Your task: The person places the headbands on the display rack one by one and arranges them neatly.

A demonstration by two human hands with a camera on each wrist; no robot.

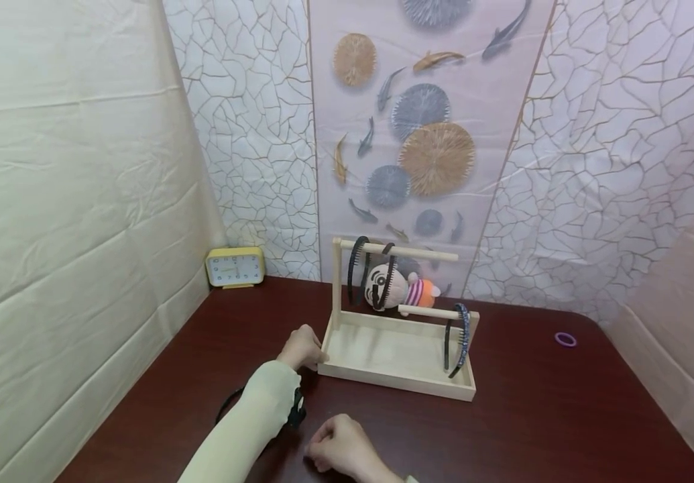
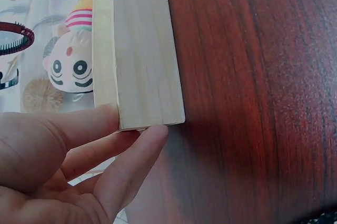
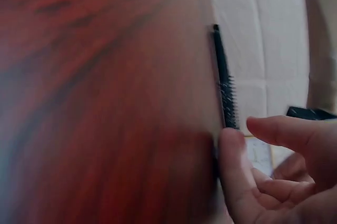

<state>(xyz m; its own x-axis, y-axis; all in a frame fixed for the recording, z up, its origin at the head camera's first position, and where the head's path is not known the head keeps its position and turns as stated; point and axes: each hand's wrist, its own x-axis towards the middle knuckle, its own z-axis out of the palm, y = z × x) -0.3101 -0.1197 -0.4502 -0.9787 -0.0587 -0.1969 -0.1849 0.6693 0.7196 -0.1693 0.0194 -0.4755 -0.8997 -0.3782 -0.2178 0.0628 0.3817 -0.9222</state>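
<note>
A wooden headband rack (image 1: 383, 386) with a tray base and two bars stands mid-table. My left hand (image 1: 301, 347) grips its front left corner; in the left wrist view thumb and fingers (image 2: 158, 140) press the end of the wooden rim. A black toothed headband (image 3: 225, 84) lies on the table, partly hidden under the left sleeve in the head view. My right hand (image 1: 343, 446) is low over the table beside it, fingers loosely bent. In the right wrist view a fingertip (image 3: 231, 140) overlaps the headband, with thumb and finger apart.
Two dark headbands (image 1: 354, 268) hang on the upper bar, and a blue glittery headband (image 1: 464, 335) on the lower one. Behind lies a plush doll (image 1: 416, 293). A yellow clock (image 1: 235, 266) stands back left; a purple ring (image 1: 565, 339) lies far right.
</note>
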